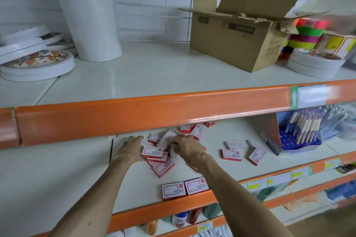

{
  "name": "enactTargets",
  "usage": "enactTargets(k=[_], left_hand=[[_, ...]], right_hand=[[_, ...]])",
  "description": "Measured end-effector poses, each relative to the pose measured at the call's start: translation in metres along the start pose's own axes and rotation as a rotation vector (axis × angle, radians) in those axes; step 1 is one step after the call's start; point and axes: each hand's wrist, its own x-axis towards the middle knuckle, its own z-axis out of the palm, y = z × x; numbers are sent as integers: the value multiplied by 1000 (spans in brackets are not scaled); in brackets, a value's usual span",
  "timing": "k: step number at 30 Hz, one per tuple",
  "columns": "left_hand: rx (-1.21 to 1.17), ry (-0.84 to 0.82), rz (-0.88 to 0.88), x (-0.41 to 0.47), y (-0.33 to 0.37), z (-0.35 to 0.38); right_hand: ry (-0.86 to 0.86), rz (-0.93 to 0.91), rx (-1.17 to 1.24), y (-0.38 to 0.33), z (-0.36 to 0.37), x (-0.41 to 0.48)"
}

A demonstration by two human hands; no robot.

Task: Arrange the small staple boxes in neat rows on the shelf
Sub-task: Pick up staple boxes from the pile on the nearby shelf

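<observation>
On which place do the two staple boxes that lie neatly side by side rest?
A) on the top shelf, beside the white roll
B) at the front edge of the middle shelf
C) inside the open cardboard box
B: the two staple boxes lie side by side just behind the orange front lip of the middle shelf.

Your single head-worn camera looks forward and down from above the upper shelf (154, 75), close to it, with the middle shelf (57, 169) lower in the wide-angle frame.

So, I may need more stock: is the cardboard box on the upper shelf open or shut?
Open: the cardboard box has its top flaps raised and spread; its inside is not visible.
</observation>
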Motion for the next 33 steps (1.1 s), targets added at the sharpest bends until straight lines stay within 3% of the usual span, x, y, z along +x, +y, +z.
enactTargets(k=[17, 27, 33], left_hand=[[-29, -7, 38, -11, 1, 7], [-56, 135, 15, -47, -11, 2], [-153, 201, -51, -83, -45, -27]], right_hand=[[25, 58, 22, -5, -9, -12], [114, 182, -39, -19, -11, -26], [164, 70, 10, -65, -13, -19]])
